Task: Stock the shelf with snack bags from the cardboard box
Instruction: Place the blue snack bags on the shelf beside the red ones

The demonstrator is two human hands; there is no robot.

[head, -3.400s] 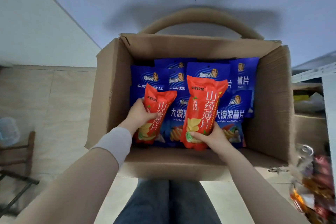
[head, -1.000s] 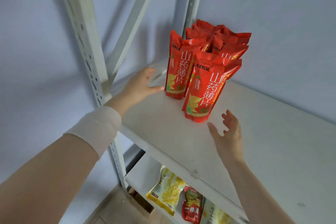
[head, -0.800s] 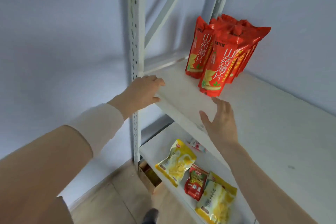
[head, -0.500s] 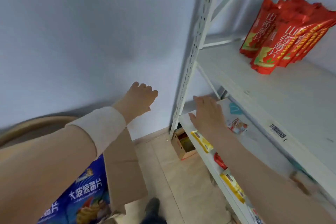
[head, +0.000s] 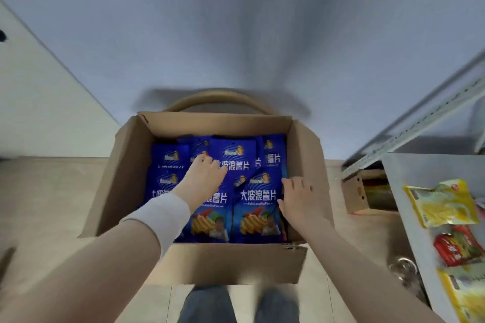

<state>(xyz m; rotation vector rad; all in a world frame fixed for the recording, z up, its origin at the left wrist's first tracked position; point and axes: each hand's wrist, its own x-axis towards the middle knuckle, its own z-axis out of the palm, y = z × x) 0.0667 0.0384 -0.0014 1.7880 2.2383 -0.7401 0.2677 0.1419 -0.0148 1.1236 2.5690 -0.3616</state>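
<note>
Below, the cardboard box (head: 123, 178) is seen standing open on the floor, and its bottom is covered by blue snack bags (head: 258, 196) laid flat in overlapping rows, printed faces up. The left hand (head: 203, 178) is laid palm down on the bags near the middle of the box, its fingers (head: 210, 162) stretched out straight toward twelve o'clock and nothing gripped by them. The right hand (head: 298, 198) is held at the three o'clock side of the box, beside the front right bag; its fingers (head: 301, 185) are spread and relaxed, the thumb lies just at that bag's edge, and no bag is held (whether the thumb actually touches cannot be told). A white cuff (head: 160, 217) is worn on the left wrist. At three o'clock a shelf (head: 409, 204) is seen, with a yellow bag (head: 443, 203) and a red bag (head: 459, 248) lying on it. A smaller carton (head: 357, 193) is tucked under the shelf frame, between it and the box.
</note>
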